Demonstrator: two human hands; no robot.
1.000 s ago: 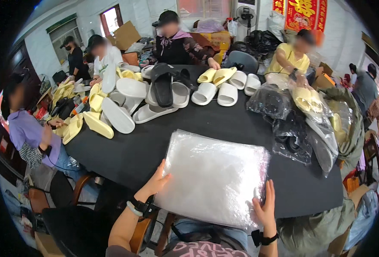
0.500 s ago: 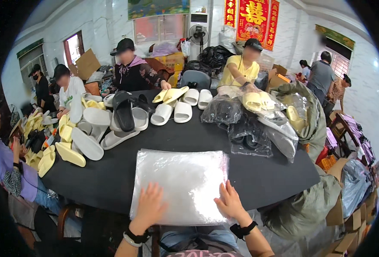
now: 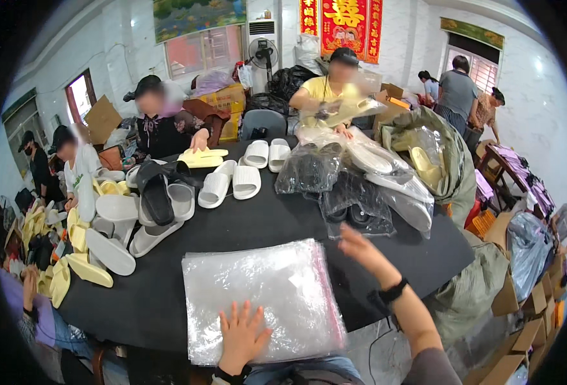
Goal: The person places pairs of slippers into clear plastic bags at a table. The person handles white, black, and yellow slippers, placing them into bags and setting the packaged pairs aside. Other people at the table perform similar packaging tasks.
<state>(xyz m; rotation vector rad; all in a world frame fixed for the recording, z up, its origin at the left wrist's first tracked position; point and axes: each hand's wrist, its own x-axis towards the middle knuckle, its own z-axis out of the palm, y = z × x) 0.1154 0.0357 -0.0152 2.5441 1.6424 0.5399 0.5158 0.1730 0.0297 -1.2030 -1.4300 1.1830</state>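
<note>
A stack of clear plastic bags (image 3: pixel 232 279) lies on the black table (image 3: pixel 168 240) right in front of me, with a pinkish strip along its right edge. My left hand (image 3: pixel 242 335) rests flat on the lower part of the stack, fingers spread. Beyond the stack's right edge, my right hand (image 3: pixel 368 255) reaches forward over the table, its fingers stretched out and holding nothing. Just past its fingertips are black slippers in a clear bag (image 3: pixel 358 212). A pair of white slippers (image 3: pixel 246 181) stands farther off, near the table's middle.
Loose grey slippers (image 3: pixel 109 251) and yellow slippers (image 3: pixel 90 269) crowd the left side. Bagged light slippers (image 3: pixel 408 199) lie at right, beside a large green sack (image 3: pixel 453 167). Across the table, a person in yellow (image 3: pixel 325 90) handles a bag; another person's hand (image 3: pixel 199 140) touches yellow slippers.
My right hand has left the bag stack and moved forward toward the bagged slippers. My left hand stays on the stack. The view has shifted right; the person in yellow has raised a bag.
</note>
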